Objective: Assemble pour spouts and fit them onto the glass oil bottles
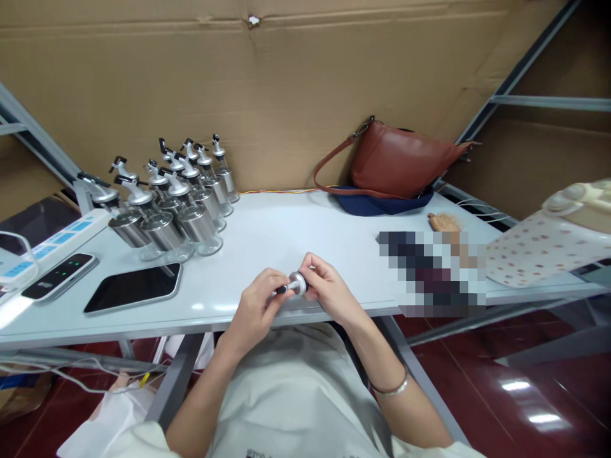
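Observation:
Both my hands meet over the near edge of the white table. Between them is a small silver pourer cap with a black spout end. My left hand pinches the black end of the cap. My right hand grips the silver body from the right. A thin bracelet sits on my right wrist. At the back left stand several glass and steel dispenser bottles with the same kind of silver and black pourer tops.
A dark phone lies face up at the left, beside a smaller dark device and a white power strip. A brown leather bag rests on a blue cloth at the back. A spotted cloth lies at the right.

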Available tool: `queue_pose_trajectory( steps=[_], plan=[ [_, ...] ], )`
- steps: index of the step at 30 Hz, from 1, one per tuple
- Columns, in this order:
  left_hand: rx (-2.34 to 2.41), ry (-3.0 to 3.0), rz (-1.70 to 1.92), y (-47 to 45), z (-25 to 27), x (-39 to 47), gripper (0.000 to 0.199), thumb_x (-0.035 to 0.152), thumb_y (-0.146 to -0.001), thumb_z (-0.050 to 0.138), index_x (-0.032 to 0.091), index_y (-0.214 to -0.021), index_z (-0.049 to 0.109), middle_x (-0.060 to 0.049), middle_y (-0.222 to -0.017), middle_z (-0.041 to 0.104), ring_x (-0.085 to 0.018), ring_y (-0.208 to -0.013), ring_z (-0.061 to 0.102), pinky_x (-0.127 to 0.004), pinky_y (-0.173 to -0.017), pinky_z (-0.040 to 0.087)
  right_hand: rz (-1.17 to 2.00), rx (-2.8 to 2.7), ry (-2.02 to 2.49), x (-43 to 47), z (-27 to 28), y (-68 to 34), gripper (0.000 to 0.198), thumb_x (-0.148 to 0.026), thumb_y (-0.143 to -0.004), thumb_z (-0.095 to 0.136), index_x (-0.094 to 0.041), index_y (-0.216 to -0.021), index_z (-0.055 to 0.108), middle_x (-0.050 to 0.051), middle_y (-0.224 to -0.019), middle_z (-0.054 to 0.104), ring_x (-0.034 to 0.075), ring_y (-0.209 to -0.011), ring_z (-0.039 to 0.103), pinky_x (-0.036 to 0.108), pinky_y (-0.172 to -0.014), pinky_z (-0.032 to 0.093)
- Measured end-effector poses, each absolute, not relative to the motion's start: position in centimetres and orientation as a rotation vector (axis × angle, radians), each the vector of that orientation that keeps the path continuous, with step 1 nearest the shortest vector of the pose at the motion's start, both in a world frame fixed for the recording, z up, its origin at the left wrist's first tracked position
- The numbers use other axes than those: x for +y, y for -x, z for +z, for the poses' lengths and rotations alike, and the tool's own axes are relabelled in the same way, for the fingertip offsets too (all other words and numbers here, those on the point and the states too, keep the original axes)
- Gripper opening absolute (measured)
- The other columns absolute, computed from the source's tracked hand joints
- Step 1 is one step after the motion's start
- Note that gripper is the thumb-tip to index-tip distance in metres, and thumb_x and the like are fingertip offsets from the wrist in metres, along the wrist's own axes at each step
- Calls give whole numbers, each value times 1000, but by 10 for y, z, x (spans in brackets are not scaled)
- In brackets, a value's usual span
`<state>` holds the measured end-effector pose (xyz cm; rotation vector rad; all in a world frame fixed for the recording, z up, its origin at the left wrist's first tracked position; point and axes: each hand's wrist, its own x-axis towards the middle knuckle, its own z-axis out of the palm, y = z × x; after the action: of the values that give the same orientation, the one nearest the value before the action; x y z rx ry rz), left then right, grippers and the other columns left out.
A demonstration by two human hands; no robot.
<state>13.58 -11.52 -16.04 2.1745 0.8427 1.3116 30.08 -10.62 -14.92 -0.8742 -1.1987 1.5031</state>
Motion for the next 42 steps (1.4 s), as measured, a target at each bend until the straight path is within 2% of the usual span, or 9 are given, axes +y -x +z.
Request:
queue_pose_trajectory(
  steps=[5,10,16,21,26,29,32,36,42],
  plan=[
    [1061,-2086,1449,-138,-157,-122,13,26,-89,53,19,-79,59,0,-70,59,-12,-65,51,-24,-66,41,1537,-1187,879,-115,-147,-296,40,-52,-77,62,-21,-71,39,-9,-53,43,4,-41,27,17,-41,21],
    [1169,-1582,1454,-139,-153,-125,24,37,-86,56,17,-72,56,2,-64,56,-11,-62,50,-22,-63,39,948,-1516,922,-128,-154,-286,22,-38,-93,45,-21,-80,46,-1,-69,55,11,-61,50,24,-59,41],
    [1049,-1120,1359,-137,-145,-122,33,45,-77,63,16,-70,49,6,-52,47,-4,-44,38,-15,-43,30,10,-2047,619,-121,-142,-289,14,-12,-94,41,-19,-91,52,8,-84,59,16,-76,48,30,-68,46],
    [933,-776,1192,-131,-132,-121,45,43,-64,74,19,-68,36,12,-51,24,0,-37,17,-10,-32,11,-263,-2332,470,-115,-121,-294,20,-7,-93,40,-19,-93,56,9,-90,60,18,-90,50,32,-79,47],
    [760,-917,1124,-134,-135,-126,43,46,-74,69,19,-71,36,10,-52,31,-2,-42,29,-10,-39,25,92,-2189,492,-112,-128,-301,12,-12,-91,43,-19,-92,53,6,-81,58,16,-74,49,31,-69,46],
    [764,-1212,1237,-135,-143,-129,28,43,-86,57,20,-81,43,8,-53,42,-5,-48,43,-16,-49,38,625,-1949,619,-113,-130,-303,4,-22,-89,51,-20,-86,52,2,-76,56,14,-68,49,28,-64,43],
    [800,-1737,1356,-131,-147,-131,3,25,-92,49,22,-94,49,2,-71,56,-9,-65,55,-21,-64,45,1228,-1583,752,-114,-127,-305,18,-33,-84,58,-19,-77,48,-3,-65,50,10,-57,44,24,-55,36],
    [611,-2360,1375,-126,-149,-126,30,6,-89,44,26,-110,51,-3,-96,59,-11,-85,57,-23,-72,48,1875,-1241,795,-110,-121,-308,31,-41,-77,61,-21,-69,39,-10,-49,34,5,-43,24,19,-44,20],
    [959,-1986,1511,-140,-160,-123,30,23,-88,55,24,-116,47,-10,-118,51,-19,-110,54,-31,-87,49,1337,-1555,865,-108,-119,-311,19,-34,-80,62,-19,-85,51,-2,-73,51,10,-65,47,23,-61,37]
  ],
)
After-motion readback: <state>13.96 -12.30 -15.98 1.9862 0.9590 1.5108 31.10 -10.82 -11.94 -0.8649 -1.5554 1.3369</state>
